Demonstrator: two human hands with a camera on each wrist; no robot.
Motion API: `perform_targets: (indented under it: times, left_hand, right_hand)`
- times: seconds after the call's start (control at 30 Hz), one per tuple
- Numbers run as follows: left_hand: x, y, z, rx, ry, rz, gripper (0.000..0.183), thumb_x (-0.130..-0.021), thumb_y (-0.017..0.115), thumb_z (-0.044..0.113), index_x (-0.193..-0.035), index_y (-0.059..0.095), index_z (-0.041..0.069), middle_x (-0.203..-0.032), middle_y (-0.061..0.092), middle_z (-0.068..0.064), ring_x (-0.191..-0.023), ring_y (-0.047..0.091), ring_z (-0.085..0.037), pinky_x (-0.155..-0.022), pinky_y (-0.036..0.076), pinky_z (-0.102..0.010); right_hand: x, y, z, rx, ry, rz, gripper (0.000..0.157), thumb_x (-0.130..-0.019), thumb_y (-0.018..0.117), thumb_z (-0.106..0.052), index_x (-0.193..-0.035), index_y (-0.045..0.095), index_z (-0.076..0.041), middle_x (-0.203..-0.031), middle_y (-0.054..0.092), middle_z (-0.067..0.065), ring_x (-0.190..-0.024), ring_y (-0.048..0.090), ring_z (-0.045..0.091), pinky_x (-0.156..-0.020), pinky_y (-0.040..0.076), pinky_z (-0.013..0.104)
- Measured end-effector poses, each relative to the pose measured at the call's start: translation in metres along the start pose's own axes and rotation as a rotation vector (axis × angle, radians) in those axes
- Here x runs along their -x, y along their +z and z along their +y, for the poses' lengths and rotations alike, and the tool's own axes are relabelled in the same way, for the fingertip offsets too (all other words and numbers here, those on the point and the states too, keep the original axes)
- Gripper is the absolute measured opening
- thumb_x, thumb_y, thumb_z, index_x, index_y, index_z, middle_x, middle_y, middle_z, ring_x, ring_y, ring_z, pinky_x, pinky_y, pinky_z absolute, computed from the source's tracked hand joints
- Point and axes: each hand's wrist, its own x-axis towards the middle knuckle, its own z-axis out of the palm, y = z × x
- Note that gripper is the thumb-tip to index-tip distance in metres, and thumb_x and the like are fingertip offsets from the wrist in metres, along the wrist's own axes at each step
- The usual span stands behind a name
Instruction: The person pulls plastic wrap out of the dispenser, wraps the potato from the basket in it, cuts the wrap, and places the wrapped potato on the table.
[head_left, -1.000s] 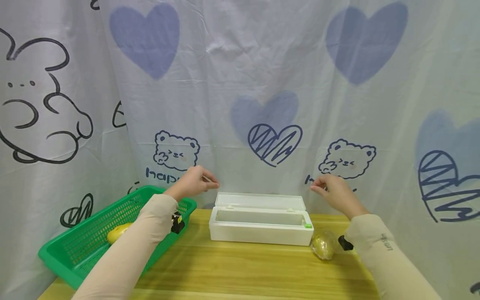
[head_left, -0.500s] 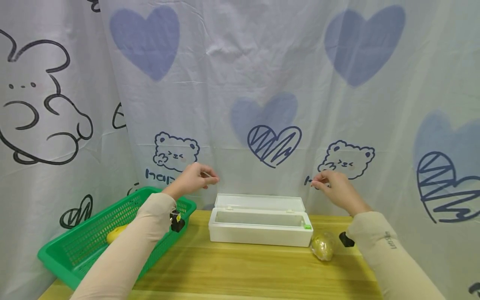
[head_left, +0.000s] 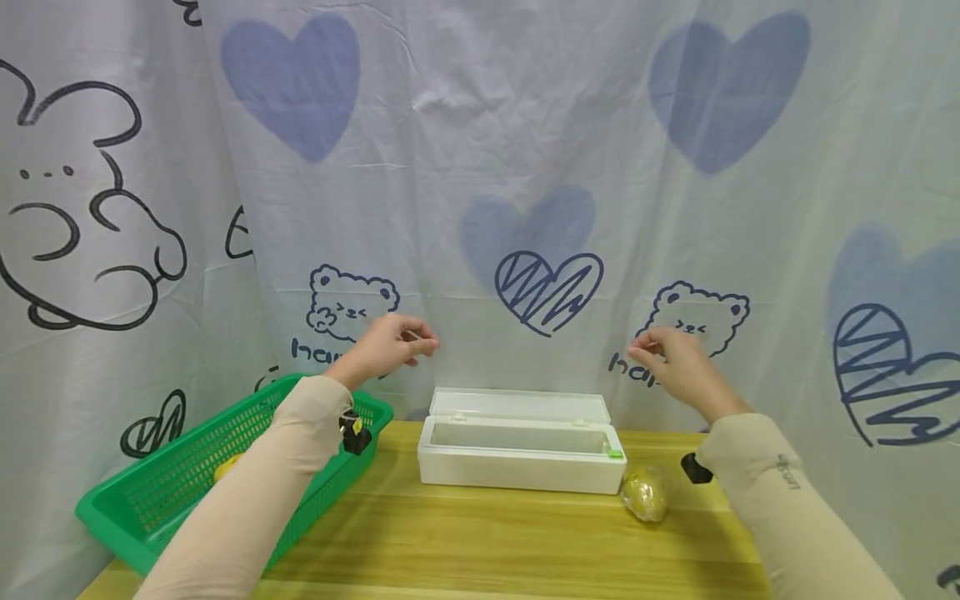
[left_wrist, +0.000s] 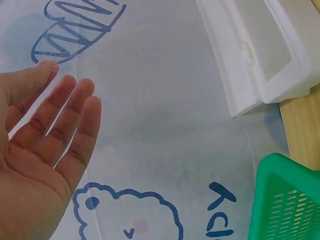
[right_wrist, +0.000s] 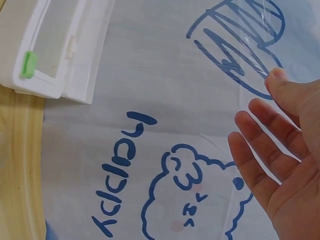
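Note:
Both hands are raised in front of the curtain, above and either side of an open white box point(head_left: 521, 467). My left hand point(head_left: 386, 348) pinches thumb and index finger together, its other fingers loosely bent. My right hand point(head_left: 678, 367) pinches the same way. Faint shiny creases of clear plastic film point(right_wrist: 255, 55) show at the right fingertips, and fainter ones show near the left thumb in the left wrist view. The rest of the film is too transparent to make out. The box has its lid tipped back and a green slider point(head_left: 615, 454) at its right end.
A green plastic basket point(head_left: 112, 500) stands at the left, with a yellow fruit point(head_left: 225, 467) inside, partly behind the left sleeve. A yellowish round thing wrapped in clear film point(head_left: 645, 493) lies right of the box on the wooden table point(head_left: 480, 542).
Both hands have risen a little, and the right hand has shifted slightly to the right. The box, basket and wrapped thing have stayed in place.

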Motion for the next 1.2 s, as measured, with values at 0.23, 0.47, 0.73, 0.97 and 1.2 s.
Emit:
perform_targets:
  times: [0.23, 0.47, 0.73, 0.97, 1.2]
  left_hand:
    - [-0.002, -0.006, 0.009, 0.006, 0.005, 0.008, 0.015, -0.108, 0.067, 0.018, -0.112, 0.077, 0.008, -0.122, 0.075, -0.019, -0.106, 0.074, -0.027, -0.086, 0.066, -0.036]
    - [-0.004, -0.010, 0.017, -0.011, 0.017, 0.030, 0.016, -0.108, 0.066, 0.019, -0.113, 0.077, 0.010, -0.118, 0.074, -0.013, -0.105, 0.073, -0.026, -0.087, 0.065, -0.037]
    - [-0.007, -0.013, 0.025, -0.016, 0.040, 0.082, 0.015, -0.108, 0.067, 0.020, -0.109, 0.077, 0.009, -0.113, 0.075, -0.014, -0.100, 0.073, -0.024, -0.085, 0.065, -0.037]
    - [-0.008, -0.020, 0.033, -0.012, 0.056, 0.122, 0.015, -0.108, 0.066, 0.021, -0.107, 0.077, 0.010, -0.112, 0.074, -0.013, -0.097, 0.071, -0.024, -0.085, 0.064, -0.039]
    - [-0.010, -0.027, 0.045, -0.025, 0.061, 0.153, 0.017, -0.108, 0.067, 0.023, -0.110, 0.077, 0.009, -0.114, 0.075, -0.018, -0.098, 0.071, -0.024, -0.086, 0.063, -0.041]
  right_hand:
    - [-0.001, -0.008, -0.003, 0.016, -0.006, 0.021, 0.023, -0.110, 0.063, -0.023, -0.115, 0.070, -0.001, -0.117, 0.073, 0.022, -0.117, 0.066, 0.043, -0.098, 0.057, 0.060]
    - [-0.004, -0.015, -0.005, 0.028, -0.016, 0.044, 0.023, -0.110, 0.063, -0.022, -0.115, 0.070, -0.001, -0.114, 0.072, 0.021, -0.108, 0.066, 0.038, -0.094, 0.057, 0.056]
    - [-0.005, -0.021, -0.008, 0.025, -0.020, 0.072, 0.023, -0.111, 0.062, -0.022, -0.115, 0.069, -0.001, -0.116, 0.071, 0.023, -0.110, 0.066, 0.040, -0.093, 0.057, 0.056]
    - [-0.010, -0.029, -0.014, 0.019, -0.030, 0.125, 0.023, -0.110, 0.063, -0.023, -0.114, 0.068, -0.001, -0.116, 0.070, 0.023, -0.110, 0.066, 0.040, -0.090, 0.058, 0.055]
    - [-0.012, -0.037, -0.021, 0.024, -0.016, 0.168, 0.022, -0.111, 0.062, -0.023, -0.114, 0.067, -0.002, -0.115, 0.068, 0.021, -0.104, 0.063, 0.036, -0.085, 0.055, 0.049]
